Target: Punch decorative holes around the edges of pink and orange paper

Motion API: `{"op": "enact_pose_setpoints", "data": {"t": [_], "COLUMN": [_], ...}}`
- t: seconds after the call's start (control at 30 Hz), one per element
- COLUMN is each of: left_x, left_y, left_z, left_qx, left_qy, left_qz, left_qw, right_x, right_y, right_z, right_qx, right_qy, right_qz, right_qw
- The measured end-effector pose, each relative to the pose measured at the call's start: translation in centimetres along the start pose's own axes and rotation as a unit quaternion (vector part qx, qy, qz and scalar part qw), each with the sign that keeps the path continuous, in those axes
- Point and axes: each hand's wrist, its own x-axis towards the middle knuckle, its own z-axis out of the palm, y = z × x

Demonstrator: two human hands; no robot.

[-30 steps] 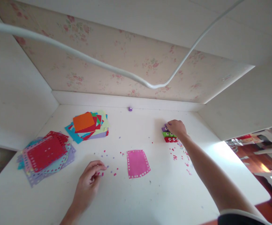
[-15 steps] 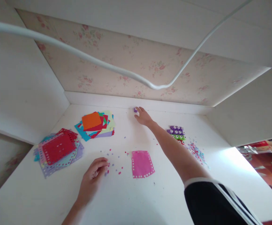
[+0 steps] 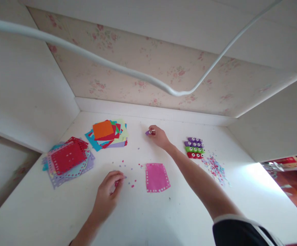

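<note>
My right hand [image 3: 159, 137] is closed around a small purple craft punch [image 3: 147, 133] with a white top, held over the far middle of the table. Lower left, my left hand [image 3: 112, 188] is curled with thumb and forefinger together, a tiny purple paper piece [image 3: 125, 177] showing at the fingertips. Between the two arms lies a pink paper sheet [image 3: 157, 177] with small holes punched along its side and bottom edges. Loose paper confetti [image 3: 132, 186] is scattered between that sheet and my left hand.
Rows of purple, green and red punches [image 3: 195, 149] stand right of my right arm, beside a confetti heap [image 3: 215, 169]. Left are a stack of plain coloured paper [image 3: 102, 130] and a pile of punched sheets [image 3: 69, 158]. A white cable [image 3: 128, 71] hangs across in front.
My right hand has drawn the purple punch back from near the wall, fingers now wrapped around it. My left hand appears slightly farther right, and the view has shifted a little.
</note>
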Motion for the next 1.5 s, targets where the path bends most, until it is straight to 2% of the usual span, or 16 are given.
{"op": "enact_pose_setpoints", "data": {"t": [0.1,0.17,0.23,0.3,0.4,0.47,0.57,0.67,0.8,0.9,0.97,1.03,1.13,1.2,1.3,1.5], "left_x": [-0.3,-0.4,-0.4,-0.4,-0.3,-0.2,0.0,0.3,0.7,0.7,0.6,0.5,0.4,0.3,0.4,0.5], "left_y": [0.6,1.0,1.3,1.5,1.6,1.5,1.6,1.7,1.8,1.6,1.3,1.1,0.9,0.9,1.1,1.3], "left_z": [0.6,1.2,1.7,2.1,2.3,2.2,2.2,2.7,3.5,3.8,3.8,3.7,3.7,3.7,3.7,3.7], "left_qx": [0.089,0.133,0.177,0.215,0.25,0.271,0.297,0.301,0.252,0.206,0.187,0.178,0.181,0.186,0.188,0.184], "left_qy": [0.006,-0.003,-0.022,-0.046,-0.075,-0.088,-0.092,-0.093,-0.108,-0.104,-0.098,-0.096,-0.109,-0.119,-0.127,-0.131], "left_qz": [0.082,0.124,0.145,0.15,0.152,0.148,0.139,0.136,0.139,0.143,0.136,0.126,0.122,0.122,0.119,0.127], "left_qw": [0.993,0.983,0.973,0.964,0.953,0.947,0.94,0.939,0.951,0.962,0.968,0.971,0.97,0.968,0.967,0.966], "right_x": [-5.5,-9.2,-12.3,-14.2,-15.6,-16.1,-17.2,-19.1,-21.4,-21.9,-21.8,-21.6,-21.1,-20.8,-20.5,-20.2], "right_y": [-2.2,-3.6,-4.7,-5.3,-5.5,-4.9,-2.8,-0.2,1.6,1.2,0.7,0.1,-0.6,-1.1,-1.5,-1.8], "right_z": [0.8,1.5,2.1,2.5,2.5,2.1,1.4,1.6,2.6,2.7,2.5,2.2,2.0,1.8,1.6,2.2], "right_qx": [0.064,0.143,0.128,0.101,0.084,0.058,-0.032,-0.108,-0.088,-0.016,0.065,0.183,0.374,0.444,0.467,0.466], "right_qy": [-0.043,-0.099,-0.152,-0.175,-0.162,-0.112,0.011,0.097,0.109,0.125,0.133,0.137,0.13,0.129,0.128,0.114], "right_qz": [-0.062,-0.137,-0.174,-0.187,-0.192,-0.164,-0.038,0.075,0.072,0.079,0.113,0.167,0.232,0.247,0.256,0.249], "right_qw": [0.995,0.975,0.965,0.961,0.964,0.978,0.999,0.987,0.987,0.989,0.983,0.959,0.888,0.851,0.837,0.841]}}
